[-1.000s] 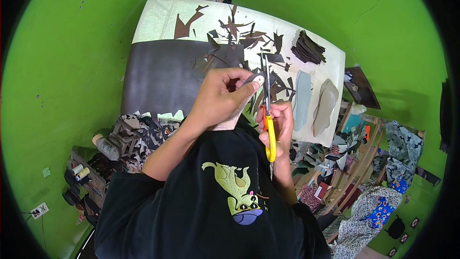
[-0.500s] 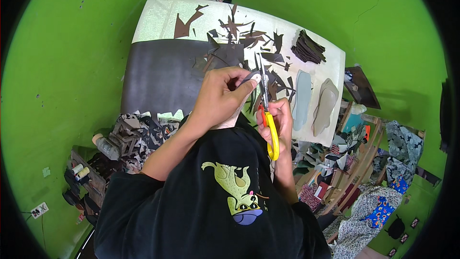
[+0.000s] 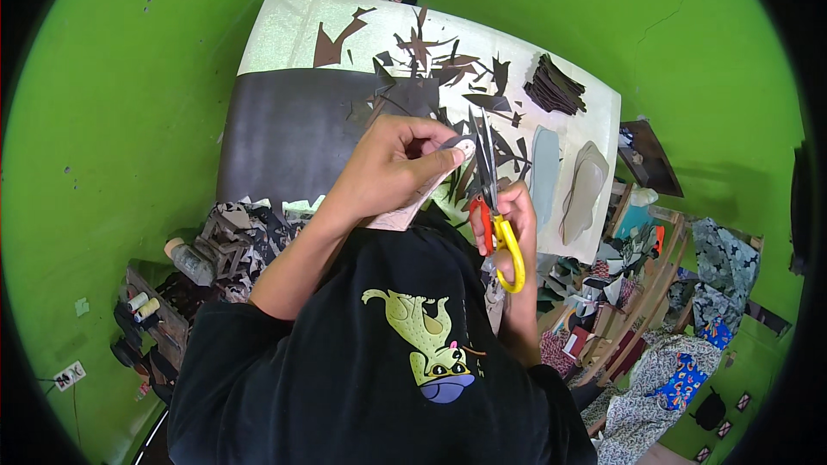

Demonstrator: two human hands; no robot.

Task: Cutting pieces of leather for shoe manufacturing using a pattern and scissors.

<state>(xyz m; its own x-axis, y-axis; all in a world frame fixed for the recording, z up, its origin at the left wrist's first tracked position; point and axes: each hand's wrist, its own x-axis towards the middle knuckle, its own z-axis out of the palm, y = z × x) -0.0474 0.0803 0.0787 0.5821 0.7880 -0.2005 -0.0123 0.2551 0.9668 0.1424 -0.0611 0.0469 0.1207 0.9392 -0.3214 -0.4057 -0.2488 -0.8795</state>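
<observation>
My left hand (image 3: 388,165) pinches a pale, shoe-sole-shaped template (image 3: 401,216) together with a dark sheet piece (image 3: 450,141) that shows along its rounded far end. The thumb presses on the pale side, and the palm covers much of the middle. Scissors (image 3: 508,260) with a yellow and a red handle loop are in my right hand (image 3: 520,208), its fingers in and around the loops. Their blades are parted and point away from me, just right of the template's tip. I cannot tell whether a blade touches the dark piece.
A large dark sheet (image 3: 293,133) covers the white table's (image 3: 284,21) left part. Dark offcuts (image 3: 457,67) lie scattered beyond my hands. At right are a dark stack (image 3: 554,86), a grey-blue sole shape (image 3: 543,176) and beige ones (image 3: 586,189). Fabric heaps (image 3: 245,245) flank me.
The scissors have shifted right and slightly toward me, and their blades and handles have spread wider. My left hand has moved a little left, still holding the template and dark piece.
</observation>
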